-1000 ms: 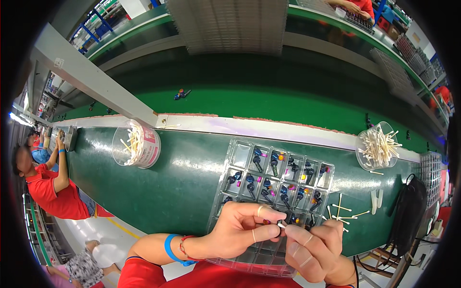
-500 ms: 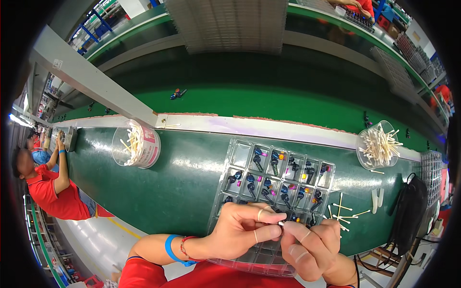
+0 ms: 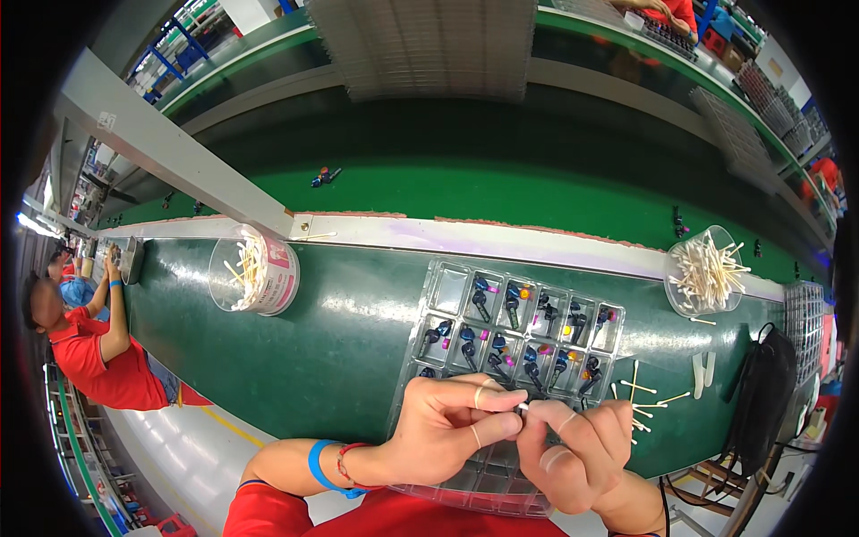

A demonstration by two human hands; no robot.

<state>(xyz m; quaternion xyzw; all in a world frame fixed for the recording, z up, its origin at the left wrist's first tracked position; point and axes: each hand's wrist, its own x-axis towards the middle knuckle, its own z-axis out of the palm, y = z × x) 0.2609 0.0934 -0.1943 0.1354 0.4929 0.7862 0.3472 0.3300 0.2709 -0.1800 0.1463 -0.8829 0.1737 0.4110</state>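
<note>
Both my hands meet over the near half of a clear plastic tray. My left hand is closed in a pinch on something small, mostly hidden by the fingers. My right hand pinches a cotton swab, of which only the white tip shows between the two sets of fingertips, against the left hand's pinch. In the tray's compartments lie small dark-blue earbuds with stems, along with purple and orange bits. The far left compartment holds none. My hands cover several nearer compartments.
Round tubs of cotton swabs stand at the left and right. Loose swabs lie right of the tray, beside a black bag. Beyond a white rail, a green belt carries small dark parts. A person in red works at left.
Parts on the green belt have shifted slightly left. My hands stay together over the tray; the right fingers have shifted a little, and the white tip still shows between them.
</note>
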